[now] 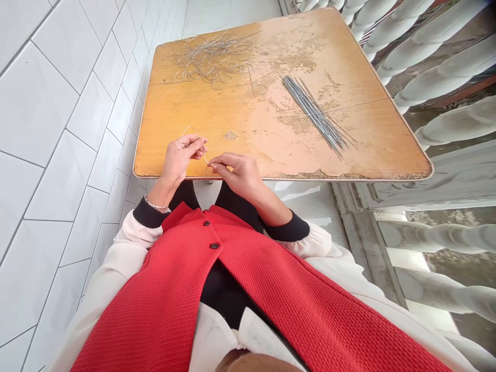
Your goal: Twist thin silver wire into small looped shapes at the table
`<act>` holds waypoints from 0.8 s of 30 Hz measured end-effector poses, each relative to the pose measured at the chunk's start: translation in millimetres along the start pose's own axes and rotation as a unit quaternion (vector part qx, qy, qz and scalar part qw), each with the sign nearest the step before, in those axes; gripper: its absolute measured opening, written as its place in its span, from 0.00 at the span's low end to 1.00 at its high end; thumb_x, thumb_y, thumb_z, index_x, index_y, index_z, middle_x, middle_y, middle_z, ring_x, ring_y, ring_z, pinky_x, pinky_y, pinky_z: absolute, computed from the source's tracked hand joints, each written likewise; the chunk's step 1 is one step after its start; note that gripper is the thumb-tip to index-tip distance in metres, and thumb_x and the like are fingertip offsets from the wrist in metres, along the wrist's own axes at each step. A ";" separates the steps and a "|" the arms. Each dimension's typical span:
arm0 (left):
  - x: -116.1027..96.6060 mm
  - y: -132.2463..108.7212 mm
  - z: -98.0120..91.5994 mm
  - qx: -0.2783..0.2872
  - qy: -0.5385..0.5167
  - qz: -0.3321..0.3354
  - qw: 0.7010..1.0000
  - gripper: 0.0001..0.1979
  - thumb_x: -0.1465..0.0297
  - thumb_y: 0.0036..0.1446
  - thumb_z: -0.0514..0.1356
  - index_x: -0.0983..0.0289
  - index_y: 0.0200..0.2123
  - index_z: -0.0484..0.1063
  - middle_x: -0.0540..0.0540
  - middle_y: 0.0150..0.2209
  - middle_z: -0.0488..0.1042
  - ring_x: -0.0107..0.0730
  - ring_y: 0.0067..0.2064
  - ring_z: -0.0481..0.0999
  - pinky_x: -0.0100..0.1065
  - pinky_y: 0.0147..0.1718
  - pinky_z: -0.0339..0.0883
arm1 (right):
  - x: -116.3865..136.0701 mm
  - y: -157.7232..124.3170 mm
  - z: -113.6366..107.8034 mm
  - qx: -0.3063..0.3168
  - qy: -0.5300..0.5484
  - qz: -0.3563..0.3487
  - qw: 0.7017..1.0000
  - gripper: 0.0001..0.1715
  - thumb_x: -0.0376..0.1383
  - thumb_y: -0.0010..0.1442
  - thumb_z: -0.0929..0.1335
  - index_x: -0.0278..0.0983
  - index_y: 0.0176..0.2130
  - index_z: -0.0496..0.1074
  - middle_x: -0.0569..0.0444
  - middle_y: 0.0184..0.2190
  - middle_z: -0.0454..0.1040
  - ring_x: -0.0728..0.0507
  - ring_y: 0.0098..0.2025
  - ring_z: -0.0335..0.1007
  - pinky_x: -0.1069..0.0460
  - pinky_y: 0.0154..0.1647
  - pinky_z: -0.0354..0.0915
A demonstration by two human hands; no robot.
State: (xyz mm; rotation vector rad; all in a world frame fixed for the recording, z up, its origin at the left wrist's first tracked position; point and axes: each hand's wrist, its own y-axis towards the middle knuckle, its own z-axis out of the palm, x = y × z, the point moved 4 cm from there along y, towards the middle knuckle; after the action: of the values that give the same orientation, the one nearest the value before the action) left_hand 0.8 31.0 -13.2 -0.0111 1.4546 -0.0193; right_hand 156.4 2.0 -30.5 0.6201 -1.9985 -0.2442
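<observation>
A thin bent wire (196, 137) runs between my two hands above the near edge of a worn wooden table (271, 134). My left hand (182, 157) pinches the wire's looped part, fingers curled round it. My right hand (238, 170) pinches the wire's other end between thumb and fingertips. Both hands hover at the table's front left corner.
A tangled heap of bent wires (211, 59) lies at the table's far left. A bundle of straight grey wires (315, 116) lies diagonally at the right. A white tiled wall (58, 129) runs along the left; a balustrade (434, 62) stands at the right.
</observation>
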 end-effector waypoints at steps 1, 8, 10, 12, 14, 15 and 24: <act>-0.5 -0.2 -1.0 0.005 0.002 0.002 1.000 0.09 0.71 0.60 0.66 0.65 0.27 0.77 0.47 0.24 0.75 0.16 0.25 0.69 0.24 0.31 0.64 | 1.4 2.3 -6.2 0.006 -0.028 -0.024 0.999 0.13 0.38 0.65 0.66 0.38 0.35 0.80 0.50 0.32 0.80 0.43 0.33 0.73 0.48 0.38 0.67; -3.5 -4.1 -2.5 0.088 0.024 0.010 0.996 0.09 0.74 0.59 0.67 0.66 0.25 0.78 0.49 0.25 0.76 0.17 0.25 0.70 0.24 0.29 0.64 | -3.8 32.3 -47.3 0.090 -0.117 -0.165 0.975 0.15 0.43 0.67 0.67 0.42 0.34 0.82 0.53 0.28 0.77 0.46 0.32 0.71 0.49 0.37 0.65; -3.2 -5.6 -1.5 0.113 0.035 0.006 0.993 0.08 0.75 0.58 0.67 0.65 0.26 0.79 0.49 0.24 0.77 0.17 0.25 0.71 0.24 0.28 0.64 | -8.0 45.3 -56.3 0.112 -0.121 -0.178 0.970 0.16 0.47 0.66 0.68 0.44 0.33 0.82 0.56 0.28 0.77 0.47 0.32 0.71 0.49 0.38 0.65; -2.4 -6.9 0.0 0.128 0.046 -0.007 0.991 0.06 0.75 0.57 0.68 0.65 0.26 0.80 0.49 0.24 0.76 0.18 0.25 0.71 0.24 0.28 0.65 | -10.3 58.1 -63.1 0.125 -0.120 -0.186 0.967 0.17 0.49 0.65 0.69 0.44 0.31 0.82 0.57 0.27 0.77 0.47 0.32 0.72 0.49 0.38 0.65; -2.3 -7.9 1.2 0.130 0.053 -0.018 0.990 0.07 0.76 0.56 0.68 0.66 0.26 0.79 0.49 0.23 0.76 0.18 0.24 0.71 0.24 0.27 0.64 | -10.2 68.8 -66.4 0.143 -0.129 -0.193 0.962 0.18 0.50 0.64 0.70 0.44 0.31 0.81 0.58 0.26 0.77 0.48 0.31 0.71 0.49 0.36 0.64; -2.4 -8.4 1.8 0.130 0.055 -0.023 0.990 0.07 0.77 0.56 0.67 0.66 0.25 0.79 0.49 0.22 0.76 0.18 0.23 0.71 0.24 0.27 0.64 | -9.2 73.6 -67.6 0.145 -0.134 -0.197 0.960 0.18 0.50 0.64 0.70 0.44 0.30 0.81 0.58 0.25 0.76 0.48 0.31 0.71 0.49 0.36 0.64; -2.7 -8.6 0.9 0.113 0.072 -0.035 0.990 0.07 0.76 0.55 0.68 0.67 0.24 0.78 0.49 0.22 0.76 0.17 0.24 0.72 0.22 0.26 0.65 | -5.8 96.9 -66.1 0.162 -0.173 -0.239 0.942 0.23 0.48 0.68 0.64 0.41 0.32 0.81 0.54 0.27 0.79 0.52 0.30 0.70 0.51 0.34 0.63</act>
State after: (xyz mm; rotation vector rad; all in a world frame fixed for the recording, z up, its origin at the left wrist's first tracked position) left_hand 1.3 22.5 -10.2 0.1264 1.5890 -0.2472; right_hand 184.7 93.1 38.1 1.3575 -2.2154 -0.3352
